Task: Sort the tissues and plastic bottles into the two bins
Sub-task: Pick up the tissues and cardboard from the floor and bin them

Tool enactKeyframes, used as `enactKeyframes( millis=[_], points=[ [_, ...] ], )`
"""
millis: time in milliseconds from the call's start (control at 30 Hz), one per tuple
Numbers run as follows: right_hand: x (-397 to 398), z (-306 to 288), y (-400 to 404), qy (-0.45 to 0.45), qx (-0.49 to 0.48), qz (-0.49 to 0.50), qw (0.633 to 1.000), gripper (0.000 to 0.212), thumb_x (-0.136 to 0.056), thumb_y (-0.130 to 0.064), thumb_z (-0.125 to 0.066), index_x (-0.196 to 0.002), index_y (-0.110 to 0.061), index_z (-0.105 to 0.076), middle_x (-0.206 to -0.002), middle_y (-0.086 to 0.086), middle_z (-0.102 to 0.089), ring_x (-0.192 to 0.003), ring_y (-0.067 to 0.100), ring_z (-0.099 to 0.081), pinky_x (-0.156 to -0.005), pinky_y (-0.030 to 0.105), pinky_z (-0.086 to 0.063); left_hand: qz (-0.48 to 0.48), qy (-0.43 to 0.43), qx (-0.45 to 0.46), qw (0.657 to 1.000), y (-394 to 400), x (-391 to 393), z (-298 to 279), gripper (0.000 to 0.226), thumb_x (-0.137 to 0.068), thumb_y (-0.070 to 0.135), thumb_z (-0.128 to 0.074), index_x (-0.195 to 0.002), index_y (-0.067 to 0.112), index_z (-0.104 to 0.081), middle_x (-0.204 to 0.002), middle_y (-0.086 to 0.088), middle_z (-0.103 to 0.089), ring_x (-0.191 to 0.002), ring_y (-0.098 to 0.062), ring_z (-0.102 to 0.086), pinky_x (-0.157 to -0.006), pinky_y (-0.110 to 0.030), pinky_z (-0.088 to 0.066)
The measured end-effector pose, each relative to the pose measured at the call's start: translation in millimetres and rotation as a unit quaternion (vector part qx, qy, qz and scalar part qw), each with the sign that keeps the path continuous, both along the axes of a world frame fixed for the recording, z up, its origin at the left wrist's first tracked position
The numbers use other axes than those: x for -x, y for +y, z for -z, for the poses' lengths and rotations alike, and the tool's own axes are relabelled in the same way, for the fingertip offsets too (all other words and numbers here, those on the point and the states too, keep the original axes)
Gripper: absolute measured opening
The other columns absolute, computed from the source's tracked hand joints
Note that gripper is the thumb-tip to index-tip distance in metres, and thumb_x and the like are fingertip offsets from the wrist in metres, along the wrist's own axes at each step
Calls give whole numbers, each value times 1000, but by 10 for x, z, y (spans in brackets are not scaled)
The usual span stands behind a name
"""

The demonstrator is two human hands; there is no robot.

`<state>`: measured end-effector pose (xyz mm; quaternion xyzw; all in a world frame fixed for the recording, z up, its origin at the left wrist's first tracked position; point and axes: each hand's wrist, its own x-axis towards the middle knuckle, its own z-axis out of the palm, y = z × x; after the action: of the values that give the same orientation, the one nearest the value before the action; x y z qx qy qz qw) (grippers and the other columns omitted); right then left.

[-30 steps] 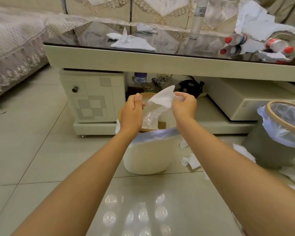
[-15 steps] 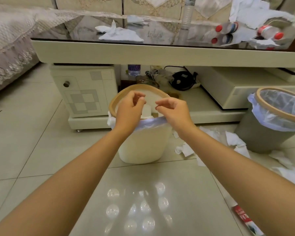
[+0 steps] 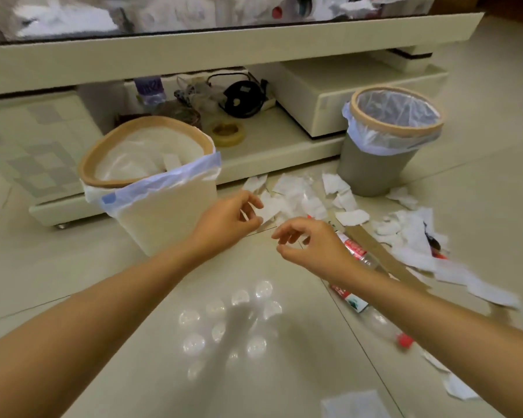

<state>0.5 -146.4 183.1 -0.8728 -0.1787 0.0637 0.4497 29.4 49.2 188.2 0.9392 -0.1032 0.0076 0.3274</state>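
A cream bin [image 3: 163, 218] with a wooden rim and a bluish liner stands left of centre, with white tissue inside it. A grey bin [image 3: 372, 164] with the same kind of rim stands to the right. Torn white tissues [image 3: 296, 197] litter the floor between and right of the bins. A clear plastic bottle [image 3: 355, 251] with a red label lies partly under my right forearm; its red cap [image 3: 403, 340] shows lower down. My left hand [image 3: 230, 221] and my right hand [image 3: 311, 245] hover empty over the floor, fingers apart, just short of the tissues.
A low cream coffee table [image 3: 224, 52] with a glass top spans the back; tissues and bottles lie blurred on it. Its lower shelf [image 3: 269, 143] holds a tape roll [image 3: 227, 134], a black device and clutter. A cardboard strip [image 3: 384, 254] lies among the tissues. More tissue [image 3: 354, 402] lies near me.
The tissue held over the cream bin a second ago is gone from my hands. Both hands have moved down and right, away from the bin toward the tissues on the floor.
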Motion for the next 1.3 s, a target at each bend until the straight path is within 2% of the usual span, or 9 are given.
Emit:
enactKeyframes(
  millis=[200,300,533,633,733,900,1067,1200,1300],
  points=[
    [-152,-202,-794,11,2,20,1000,16,-83,-21,-69,-98,-28,-68,-92,-15,-65,-86,-1,-58,-70,4,-44,52,66,-138,987,-535,-409,-405,27,-89,35,-62,-114,27,-57,-96,11,-63,-87,-7,-61,-82,-32,-55],
    [-299,-219,-1204,14,-19,50,998,16,-79,-30,-69,-94,-35,-68,-90,-17,-66,-85,1,-61,-73,18,-49,42,81,-169,981,-816,-647,-583,27,-91,33,-60,-117,27,-55,-102,8,-63,-90,-10,-61,-83,-33,-55],
    [-662,-503,-1774,4,-46,79,996,13,-76,-25,-69,-89,-29,-70,-84,-13,-67,-82,5,-60,-74,31,-53,20,78,-206,975,-1443,-1060,-814,32,-90,37,-61,-119,26,-54,-102,9,-62,-89,-8,-59,-76,-25,-51],
    [-919,-491,-1737,9,-37,66,997,14,-77,-24,-70,-90,-30,-69,-88,-13,-67,-85,6,-61,-76,31,-52,3,78,-206,975,-1416,-1261,-787,33,-89,36,-62,-119,25,-54,-105,7,-65,-88,-9,-59,-64,-20,-45],
    [-1180,-359,-1563,8,-43,63,997,13,-76,-25,-70,-88,-31,-69,-85,-14,-67,-84,6,-61,-77,35,-53,-31,82,-201,976,-1252,-1509,-581,33,-89,37,-63,-118,25,-55,-103,7,-66,-87,-10,-59,-61,-21,-42],
    [-1518,64,-1206,33,-37,79,996,14,-77,-25,-70,-87,-34,-67,-86,-15,-66,-85,5,-60,-78,37,-54,-20,152,-204,967,-911,-1888,102,38,-86,34,-66,-120,24,-53,-107,4,-66,-90,-13,-61,-80,-33,-54],
    [-1801,469,-825,61,-5,93,994,15,-78,-22,-71,-89,-32,-67,-88,-14,-64,-85,4,-58,-78,32,-52,-26,220,-215,951,-582,-2164,869,67,-77,40,-75,-133,22,-42,-127,0,-56,-105,-19,-58,-86,-34,-51],
    [-1962,761,-567,68,54,95,992,18,-79,-25,-70,-91,-36,-64,-91,-14,-61,-84,3,-56,-68,19,-44,-56,254,-218,941,-432,-2244,1466,92,-65,50,-81,-139,26,-33,-141,-1,-43,-119,-26,-51,-91,-39,-49],
    [-2054,877,-466,78,93,108,987,20,-79,-27,-70,-98,-34,-65,-97,-13,-58,-87,5,-54,-68,20,-43,-61,260,-211,940,-441,-2237,1764,99,-61,52,-81,-140,36,-25,-147,-2,-29,-127,-29,-40,-95,-44,-46]
  ],
)
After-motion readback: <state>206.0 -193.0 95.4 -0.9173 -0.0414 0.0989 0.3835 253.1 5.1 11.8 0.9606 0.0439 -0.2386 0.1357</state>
